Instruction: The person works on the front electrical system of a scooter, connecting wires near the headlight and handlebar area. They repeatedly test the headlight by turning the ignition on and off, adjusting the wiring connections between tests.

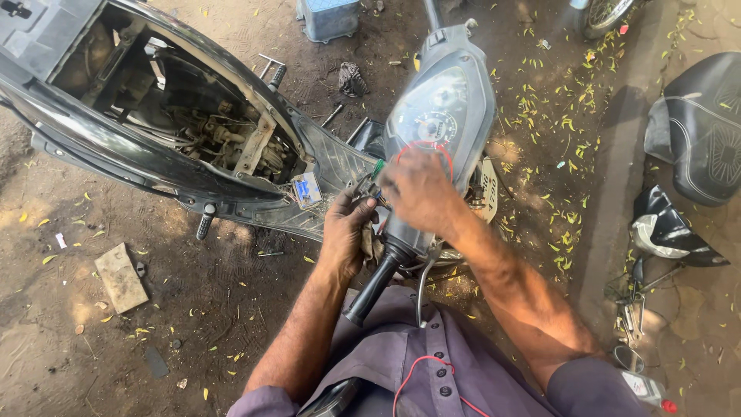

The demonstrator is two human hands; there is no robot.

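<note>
A black scooter stands below me with its seat off and the engine bay (pixel 208 135) exposed. My left hand (pixel 346 232) grips a small bundle of wires and connectors beside the handlebar housing (pixel 444 116). My right hand (pixel 419 189) rests on the housing just below the speedometer (pixel 436 123), fingers closed around a tool with a green tip (pixel 378 166) and a red wire (pixel 424 145) looping over it. The black handlebar grip (pixel 374 289) points toward my chest. Another red wire (pixel 413 371) hangs across my shirt.
A detached black seat (pixel 698 123) and a black body panel (pixel 668 228) lie on the right. A flat stone (pixel 120 276) lies on the dirt at the left. A blue crate (pixel 328 17) stands at the top. A tool (pixel 272 71) lies near the scooter.
</note>
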